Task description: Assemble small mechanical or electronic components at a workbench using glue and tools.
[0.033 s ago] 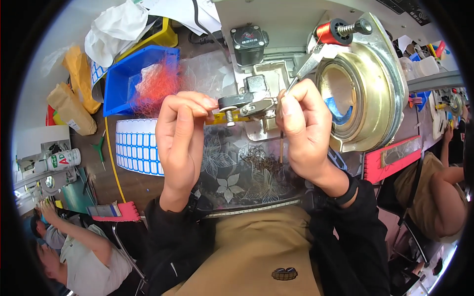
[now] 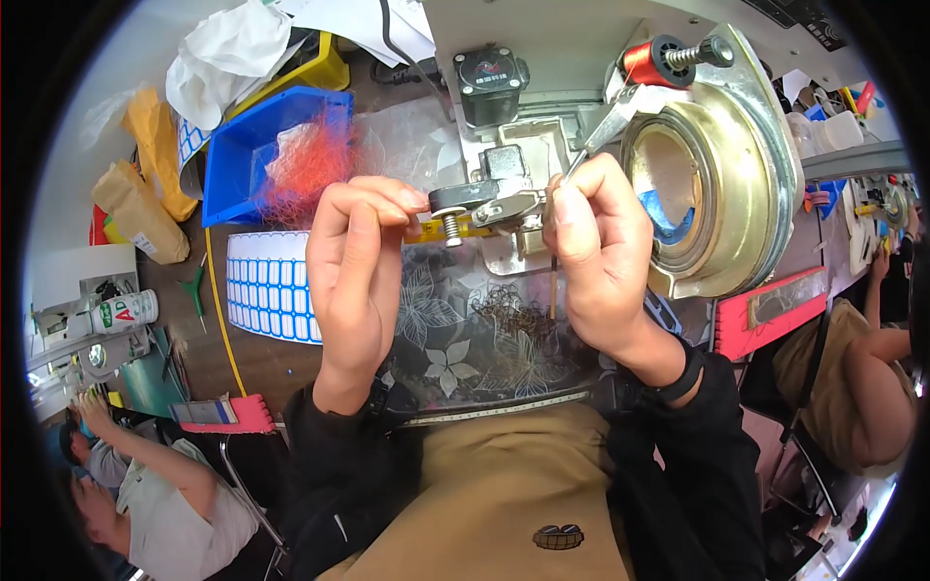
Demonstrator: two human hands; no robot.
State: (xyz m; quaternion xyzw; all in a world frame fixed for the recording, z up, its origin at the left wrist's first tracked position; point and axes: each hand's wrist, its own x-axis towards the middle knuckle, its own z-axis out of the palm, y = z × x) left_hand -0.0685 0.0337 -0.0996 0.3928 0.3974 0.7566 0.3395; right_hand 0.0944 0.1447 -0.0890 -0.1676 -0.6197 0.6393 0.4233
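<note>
My left hand [image 2: 360,252] is closed in a pinch beside the black clamp arm [image 2: 463,197] and its spring screw [image 2: 451,230]; whatever lies between its fingertips is too small to make out. To the right of the clamp, my right hand [image 2: 599,247] pinches a thin brown stick [image 2: 553,295] that hangs down below the fingers. A pointed silver metal piece [image 2: 608,126] reaches down to the right fingertips; whether the hand grips it I cannot tell. Close by stands the winding machine's brass-coloured ring [image 2: 725,203], with a spool of red wire [image 2: 641,64] above it.
Left of the machine, a blue bin [image 2: 232,169] holds tangled red wire [image 2: 310,165]. A sheet of blue-edged labels [image 2: 266,290] lies nearer. Dark wire scraps [image 2: 511,315] rest on the flower-patterned mat [image 2: 446,363]. A pink-framed tray [image 2: 775,310] is at right. Other people sit on both sides.
</note>
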